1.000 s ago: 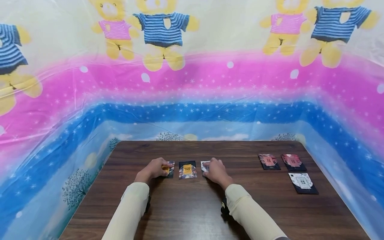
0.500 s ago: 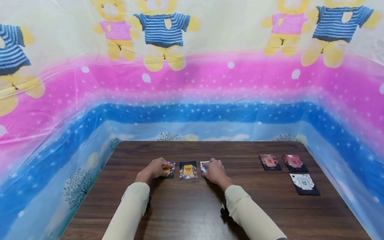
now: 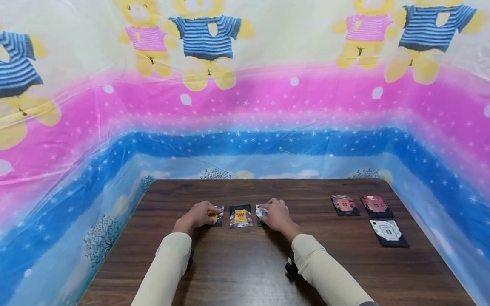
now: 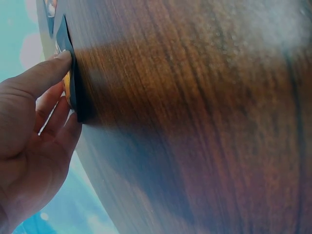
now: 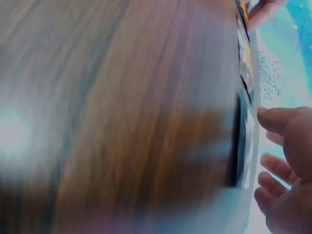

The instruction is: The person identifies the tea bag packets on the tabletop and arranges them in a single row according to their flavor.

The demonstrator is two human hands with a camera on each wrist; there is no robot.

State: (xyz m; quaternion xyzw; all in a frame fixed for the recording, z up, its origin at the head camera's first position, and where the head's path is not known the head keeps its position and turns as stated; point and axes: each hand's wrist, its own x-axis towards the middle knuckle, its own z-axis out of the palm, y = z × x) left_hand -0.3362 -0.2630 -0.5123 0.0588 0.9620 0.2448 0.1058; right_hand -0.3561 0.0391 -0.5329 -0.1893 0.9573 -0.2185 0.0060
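Observation:
My left hand (image 3: 199,215) holds a flat black sachet with a yellow label (image 3: 219,216) at the left of the row. In the left wrist view its thumb lies at one edge of the sachet (image 4: 75,92) and its fingers along the other. A second yellow-labelled sachet (image 3: 240,216) lies in the middle. At the row's right end is a white-and-black sachet (image 3: 260,213), partly covered by my right hand (image 3: 277,215) in the head view. The right wrist view shows that hand's loosely bent fingers (image 5: 275,165) just off the white-and-black sachet (image 5: 245,146).
Farther right on the dark wooden table (image 3: 237,263) lie two red-labelled sachets, one left (image 3: 345,205) and one right (image 3: 377,206). Another white-and-black sachet (image 3: 388,233) lies nearer. A printed bear-pattern cloth (image 3: 245,144) hangs around the table's back and sides.
My right hand has shifted slightly right and up, uncovering more of the white-and-black sachet. The left hand stays on its sachet.

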